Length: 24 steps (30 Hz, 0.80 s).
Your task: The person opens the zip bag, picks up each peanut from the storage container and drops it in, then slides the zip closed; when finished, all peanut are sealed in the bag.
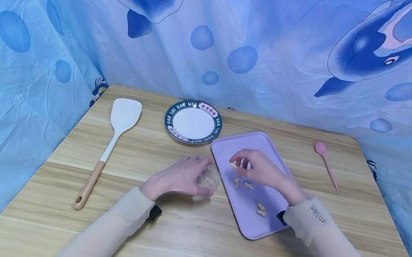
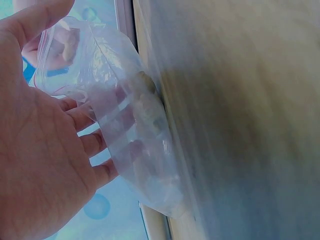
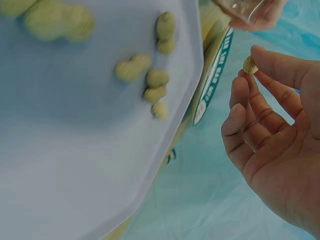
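Note:
My left hand (image 1: 183, 175) holds a clear zip bag (image 1: 208, 177) upright on the table, just left of the purple tray (image 1: 249, 227). Its fingers and thumb spread around the bag's mouth, and a peanut or so (image 2: 145, 82) shows blurrily low inside the plastic. Over the tray, my right hand (image 1: 261, 169) pinches a peanut (image 3: 250, 65) between thumb and fingertips. Several unshelled peanuts (image 1: 260, 208) lie on the tray beneath and nearer to me.
A white spatula (image 1: 125, 115) with a wooden handle lies at the left. Behind the bag sits a round plate (image 1: 193, 123) with a dark green rim. To the right of the tray is a pink spoon (image 1: 321, 149). A blue dolphin-print curtain (image 1: 275, 90) hangs behind the table.

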Available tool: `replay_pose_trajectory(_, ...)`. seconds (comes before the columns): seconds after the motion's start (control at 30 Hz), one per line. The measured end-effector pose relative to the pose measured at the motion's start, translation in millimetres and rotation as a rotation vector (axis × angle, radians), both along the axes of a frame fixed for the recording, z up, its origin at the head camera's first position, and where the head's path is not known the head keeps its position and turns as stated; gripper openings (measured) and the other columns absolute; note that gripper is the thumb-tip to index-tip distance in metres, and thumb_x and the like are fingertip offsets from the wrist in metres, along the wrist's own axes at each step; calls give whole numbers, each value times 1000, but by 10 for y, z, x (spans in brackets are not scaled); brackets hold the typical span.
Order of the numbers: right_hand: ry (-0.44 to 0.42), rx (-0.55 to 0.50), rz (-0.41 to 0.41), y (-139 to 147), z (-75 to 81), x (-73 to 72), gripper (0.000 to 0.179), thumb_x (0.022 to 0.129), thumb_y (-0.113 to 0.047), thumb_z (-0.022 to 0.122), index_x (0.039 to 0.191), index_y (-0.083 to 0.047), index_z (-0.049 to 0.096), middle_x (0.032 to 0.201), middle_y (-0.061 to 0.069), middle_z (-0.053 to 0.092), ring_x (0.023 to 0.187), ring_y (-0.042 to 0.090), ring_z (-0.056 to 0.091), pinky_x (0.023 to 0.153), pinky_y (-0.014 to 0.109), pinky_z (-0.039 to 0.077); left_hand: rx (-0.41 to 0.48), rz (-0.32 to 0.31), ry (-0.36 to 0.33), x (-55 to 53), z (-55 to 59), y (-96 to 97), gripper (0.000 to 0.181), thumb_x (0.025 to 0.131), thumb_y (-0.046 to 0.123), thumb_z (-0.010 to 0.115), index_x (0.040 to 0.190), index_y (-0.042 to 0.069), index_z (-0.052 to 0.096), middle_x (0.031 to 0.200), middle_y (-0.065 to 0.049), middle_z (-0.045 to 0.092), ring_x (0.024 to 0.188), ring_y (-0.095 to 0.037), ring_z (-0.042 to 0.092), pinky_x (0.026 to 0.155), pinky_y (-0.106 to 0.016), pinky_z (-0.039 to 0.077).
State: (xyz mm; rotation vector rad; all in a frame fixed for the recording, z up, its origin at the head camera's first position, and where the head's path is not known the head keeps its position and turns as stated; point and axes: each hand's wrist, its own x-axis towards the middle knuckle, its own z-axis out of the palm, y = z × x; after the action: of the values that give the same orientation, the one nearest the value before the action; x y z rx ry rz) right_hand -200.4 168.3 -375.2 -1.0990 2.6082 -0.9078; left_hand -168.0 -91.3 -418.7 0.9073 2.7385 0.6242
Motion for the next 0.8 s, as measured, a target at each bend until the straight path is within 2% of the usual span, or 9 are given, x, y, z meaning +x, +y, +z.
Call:
replay_pose_trajectory(0.1, -16, 7, 9, -79, 32, 53, 22, 88, 0, 72, 110, 0, 71, 88, -1, 66, 75, 14, 60, 70, 38, 55, -1, -2, 4, -1, -2, -2, 87, 80, 63, 72, 144, 11, 45, 128, -1, 62, 122, -21, 53, 109, -48, 36)
replay_pose_trajectory(0.3, -50, 5, 50, -217, 57, 138, 20, 90, -1, 71, 110, -2, 72, 91, 1, 67, 72, 12, 60, 62, 28, 52, -2, -7, 11, -3, -5, -2, 86, 79, 64, 72, 142, 11, 46, 129, -1, 62, 122, -20, 53, 107, -47, 37)
replay_pose_trajectory(0.4, -48, 8, 78, -269, 47, 163, 20, 91, -1, 70, 110, -4, 72, 92, 0, 66, 72, 13, 59, 59, 27, 51, -1, -13, 16, -1, -3, -1, 83, 79, 64, 72, 140, 13, 47, 128, 1, 62, 119, -19, 54, 106, -46, 38)
replay_pose_trajectory(0.6, -17, 65, 94, -355, 13, 211, 20, 91, -4, 71, 111, -9, 74, 96, -3, 67, 76, 9, 59, 70, 32, 52, -8, -14, 13, 17, 23, -4, 83, 79, 64, 71, 140, 14, 46, 129, 0, 61, 119, -20, 53, 106, -47, 38)
replay_pose_trajectory(0.8, -47, 84, 114, -397, -14, 250, 20, 92, -5, 70, 111, -13, 73, 100, -5, 64, 79, 8, 58, 72, 35, 54, -9, -15, 10, 21, 26, -7, 82, 79, 64, 71, 140, 15, 46, 128, 0, 61, 119, -20, 53, 106, -46, 38)
